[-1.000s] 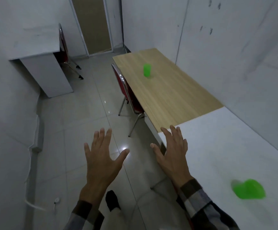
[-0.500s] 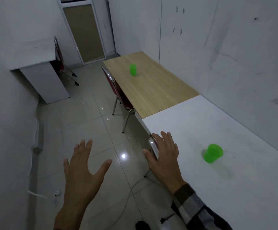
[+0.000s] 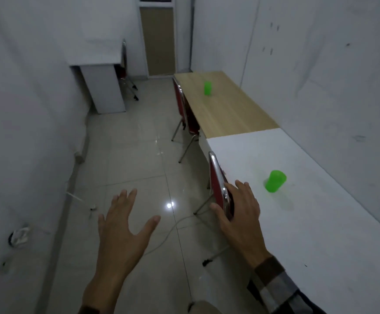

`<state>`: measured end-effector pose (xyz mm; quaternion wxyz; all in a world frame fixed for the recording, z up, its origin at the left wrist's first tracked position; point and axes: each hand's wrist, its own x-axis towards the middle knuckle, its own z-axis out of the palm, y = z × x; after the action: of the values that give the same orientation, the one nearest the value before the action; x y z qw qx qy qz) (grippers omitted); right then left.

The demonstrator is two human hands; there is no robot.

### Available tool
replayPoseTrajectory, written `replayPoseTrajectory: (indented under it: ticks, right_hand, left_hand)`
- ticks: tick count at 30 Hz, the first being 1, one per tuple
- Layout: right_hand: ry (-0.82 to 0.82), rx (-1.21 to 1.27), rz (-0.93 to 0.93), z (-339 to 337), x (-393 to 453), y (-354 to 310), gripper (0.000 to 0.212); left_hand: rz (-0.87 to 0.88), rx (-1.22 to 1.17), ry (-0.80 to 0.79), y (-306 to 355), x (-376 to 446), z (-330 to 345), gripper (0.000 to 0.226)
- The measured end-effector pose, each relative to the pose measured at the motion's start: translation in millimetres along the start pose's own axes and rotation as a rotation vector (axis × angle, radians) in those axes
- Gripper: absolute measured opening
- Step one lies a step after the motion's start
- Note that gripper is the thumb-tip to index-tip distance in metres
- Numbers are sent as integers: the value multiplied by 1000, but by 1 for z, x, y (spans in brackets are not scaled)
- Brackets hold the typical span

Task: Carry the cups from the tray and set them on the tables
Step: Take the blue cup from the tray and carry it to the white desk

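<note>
Two green cups, one per table
White table (image 3: pixel 309 223) cup (image 3: pixel 275 181) at 3 o'clock, wooden table (image 3: pixel 229 112) cup (image 3: pixel 207 88) at 1; contents unseen; left hand (image 3: pixel 122 225) and right hand (image 3: pixel 241 211) both spread, empty

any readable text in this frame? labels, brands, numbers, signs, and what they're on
None readable.
Near green cup on the white table: plain, no print visible.
Far green cup on the wooden table: plain, too small to show any mark.
Door, walls: no sign; the wall's dark specks are marks, not letters.
Left hand and right hand: empty, nothing printed.
</note>
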<state>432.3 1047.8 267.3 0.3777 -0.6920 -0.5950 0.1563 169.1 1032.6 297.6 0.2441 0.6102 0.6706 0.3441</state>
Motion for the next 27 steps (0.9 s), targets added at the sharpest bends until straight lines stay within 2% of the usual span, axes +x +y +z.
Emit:
replayPoseTrajectory:
  ticks: [7,16,23,27]
  right_hand:
    - [-23,43,-110,-37,-65,-5,68]
    - [-143,142,-242,-103,-175,25,63]
    - [-357,64,-404,-126,-254,33,67]
    - [-462,64,-450,-122,-294,25,66]
  left_hand:
    - [-13,-15,138,7,-96,-16,87]
    - [-130,27,199,29,-258,26,86]
    - [-198,266,259,25,-388,31,95]
    - [-283,298,319,23,-439,17,94]
